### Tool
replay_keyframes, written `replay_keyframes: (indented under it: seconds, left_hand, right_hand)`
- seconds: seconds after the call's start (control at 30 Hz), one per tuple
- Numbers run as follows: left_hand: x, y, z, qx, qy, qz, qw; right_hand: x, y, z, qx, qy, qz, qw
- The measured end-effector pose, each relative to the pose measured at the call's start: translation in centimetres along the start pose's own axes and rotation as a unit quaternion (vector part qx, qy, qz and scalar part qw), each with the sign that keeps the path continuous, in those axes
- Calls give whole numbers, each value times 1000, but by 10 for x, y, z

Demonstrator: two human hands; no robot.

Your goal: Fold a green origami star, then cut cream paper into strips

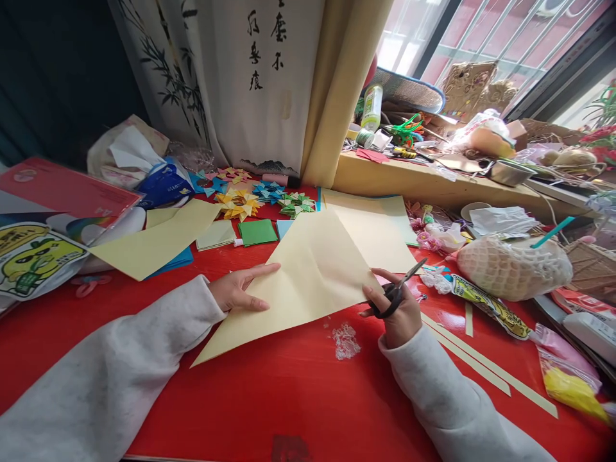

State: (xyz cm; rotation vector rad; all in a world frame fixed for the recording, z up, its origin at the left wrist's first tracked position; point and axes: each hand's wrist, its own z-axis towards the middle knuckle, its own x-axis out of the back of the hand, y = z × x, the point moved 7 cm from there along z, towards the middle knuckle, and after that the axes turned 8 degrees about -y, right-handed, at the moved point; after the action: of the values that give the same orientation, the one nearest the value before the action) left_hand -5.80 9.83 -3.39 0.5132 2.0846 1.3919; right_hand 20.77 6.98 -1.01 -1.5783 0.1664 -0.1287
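Observation:
A large pale yellow sheet of paper is held over the red table, its pointed lower corner toward the left. My left hand grips its left edge, thumb on top and fingers partly hidden. At the sheet's right corner, my right hand pinches the paper while also holding black-handled scissors, whose blades point up and to the right. Behind lie more pale yellow sheets. Another folded yellow sheet rests at the left. Narrow yellow strips lie right of my right hand.
Folded paper stars and a green paper stack sit at the back of the red table. White scraps lie near the middle. A netted object with a straw stands right, below a cluttered windowsill.

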Motion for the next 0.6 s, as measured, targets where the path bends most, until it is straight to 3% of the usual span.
replay_keyframes:
  seconds: [0.1, 0.3, 0.53, 0.6]
  left_hand:
    - [-2, 4, -1, -45, -3, 28, 999]
    - [11, 9, 1, -54, 15, 185, 981]
    - [25, 34, -9, -131, 77, 275, 949]
    - [29, 45, -15, -158, 102, 309, 932]
  right_hand:
    - [2, -5, 1, 14, 12, 7, 1000]
    - [3, -4, 4, 21, 6, -11, 1000]
    - [9, -18, 10, 24, -33, -17, 999]
    - [5, -26, 6, 34, -80, -20, 996]
